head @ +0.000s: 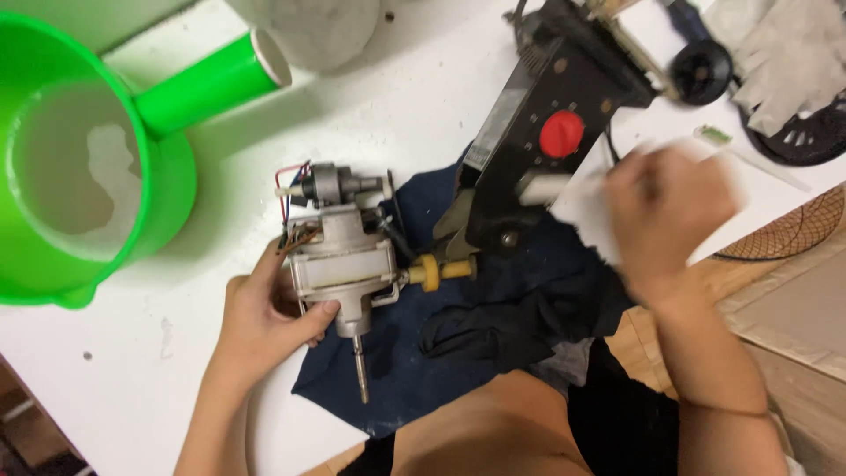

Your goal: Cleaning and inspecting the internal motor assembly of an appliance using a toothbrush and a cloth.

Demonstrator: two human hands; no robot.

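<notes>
- White tabletop [423, 106], a bit scuffed, wooden edge peeking out on the right. Only the one head view, looking straight down.
- Left hand [264, 317] wrapped around the near side of the fan motor [342, 260], thumb up along its left face, fingers curled under the lower edge. Closed on it, firm-looking grip.
- Motor sitting right at the left hand's fingertips, on the edge of a dark blue cloth [414, 353]. Steel shaft [359, 370] poking out toward the body, red and blue wires [289, 189] at the far end, yellow knob [432, 271] sticking off the side away from the hand.
- Looks dense and heavy for its size, rigid metal casing, probably a bit greasy. Best grabbed by the casing block. Wires look like the weak spot, so not there, and the thin shaft gives poor purchase.
- Right hand [670, 220] heavily motion-blurred, holding something white, maybe a cloth or paper [590, 207]. Can't tell how tightly closed.
- Black housing with a red button [546, 132] just beyond and left of the right hand, tilted across the cloth.
- Black glove [493, 326] lying between the two hands, on the cloth.
- Green bucket [79, 176] with water, well beyond the left hand's outer side.
- Round black parts [701, 70] and a grey rag [793, 53] past the right hand.
</notes>
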